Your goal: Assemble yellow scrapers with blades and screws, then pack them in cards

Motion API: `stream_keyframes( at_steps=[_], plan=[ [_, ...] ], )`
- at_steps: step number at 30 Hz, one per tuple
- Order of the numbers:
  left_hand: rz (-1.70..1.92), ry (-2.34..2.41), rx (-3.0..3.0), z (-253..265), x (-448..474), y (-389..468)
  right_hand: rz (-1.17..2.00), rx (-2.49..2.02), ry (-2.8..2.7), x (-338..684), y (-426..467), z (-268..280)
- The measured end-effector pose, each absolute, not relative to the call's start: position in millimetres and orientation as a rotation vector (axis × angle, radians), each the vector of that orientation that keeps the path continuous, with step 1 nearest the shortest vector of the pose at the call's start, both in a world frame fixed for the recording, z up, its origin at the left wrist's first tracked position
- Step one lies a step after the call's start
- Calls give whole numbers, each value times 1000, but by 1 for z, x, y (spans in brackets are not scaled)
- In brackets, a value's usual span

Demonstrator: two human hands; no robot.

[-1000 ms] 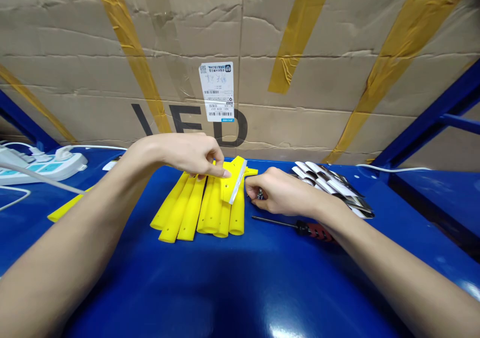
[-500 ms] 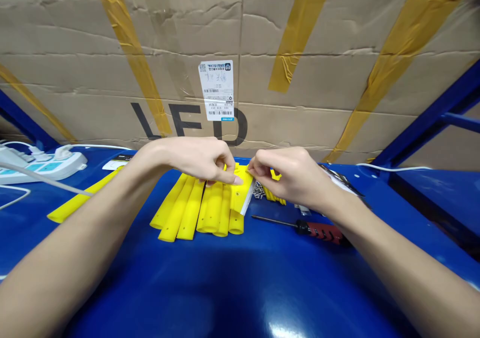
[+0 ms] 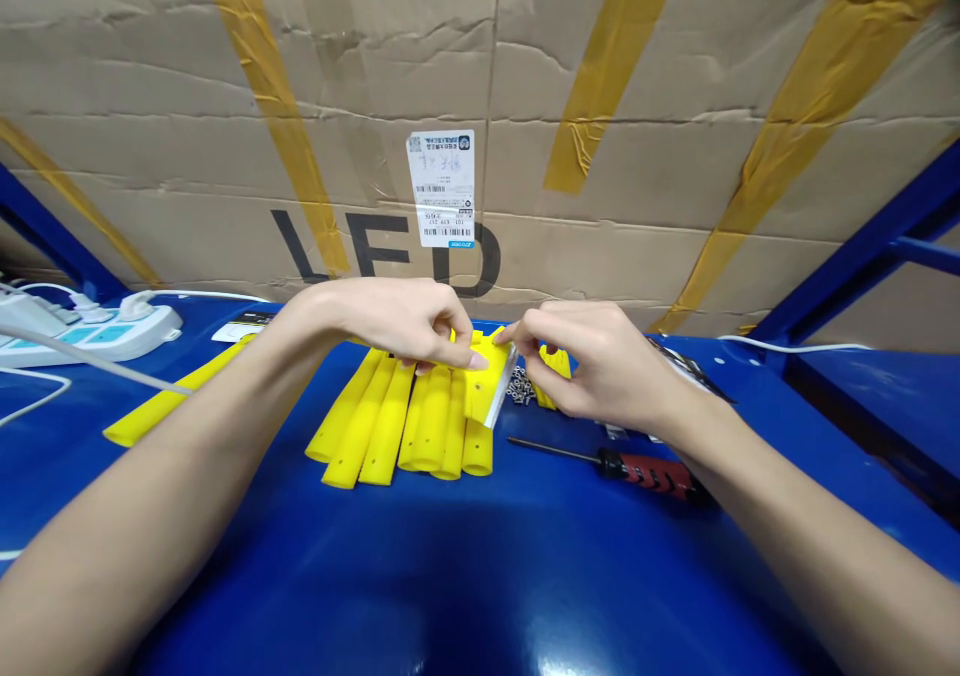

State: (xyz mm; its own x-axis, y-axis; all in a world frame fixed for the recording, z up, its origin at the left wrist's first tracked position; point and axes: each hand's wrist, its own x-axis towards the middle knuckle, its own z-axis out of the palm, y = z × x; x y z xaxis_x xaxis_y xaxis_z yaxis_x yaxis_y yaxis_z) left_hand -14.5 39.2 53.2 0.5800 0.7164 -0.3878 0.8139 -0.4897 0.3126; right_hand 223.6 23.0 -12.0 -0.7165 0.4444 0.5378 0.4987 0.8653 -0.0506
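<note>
My left hand (image 3: 409, 318) is closed, thumb and fingers pinching a flat yellow plastic piece (image 3: 484, 386) with a pale strip along its right edge. A small hole shows in its face. At the piece's upper right corner is the index fingertip of my right hand (image 3: 596, 356); the thumb sits apart, lower down. Several yellow tubes (image 3: 381, 431) lie side by side beneath my left hand, with small holes near their ends. Close to my right hand are a pile of small screws (image 3: 519, 386) and small yellow parts (image 3: 555, 368), partly covered by the fingers.
A screwdriver (image 3: 649, 473) with a red and black handle lies below my right wrist. Another yellow tube (image 3: 161, 406) rests at left, near a white power strip (image 3: 142, 331) with cables. A large cardboard box (image 3: 375, 76) stands behind the blue surface (image 3: 420, 576).
My right index finger and thumb have spread apart from a pinch at the piece's corner. My left hand keeps hold of the yellow piece. The camera view has shifted slightly.
</note>
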Motion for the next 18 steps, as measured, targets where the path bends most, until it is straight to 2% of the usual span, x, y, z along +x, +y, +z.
stream_keyframes(
  at_steps=[9,13,18],
  plan=[
    [-247,1147,2332,51,-19,43,-676,-616,-2668,217,12,-2],
    [-237,1135,2339,51,-19,42,-588,-654,-2630,219,13,-2],
    [-204,1115,2316,52,-19,41,-278,-673,-2538,223,17,-5]
  ],
)
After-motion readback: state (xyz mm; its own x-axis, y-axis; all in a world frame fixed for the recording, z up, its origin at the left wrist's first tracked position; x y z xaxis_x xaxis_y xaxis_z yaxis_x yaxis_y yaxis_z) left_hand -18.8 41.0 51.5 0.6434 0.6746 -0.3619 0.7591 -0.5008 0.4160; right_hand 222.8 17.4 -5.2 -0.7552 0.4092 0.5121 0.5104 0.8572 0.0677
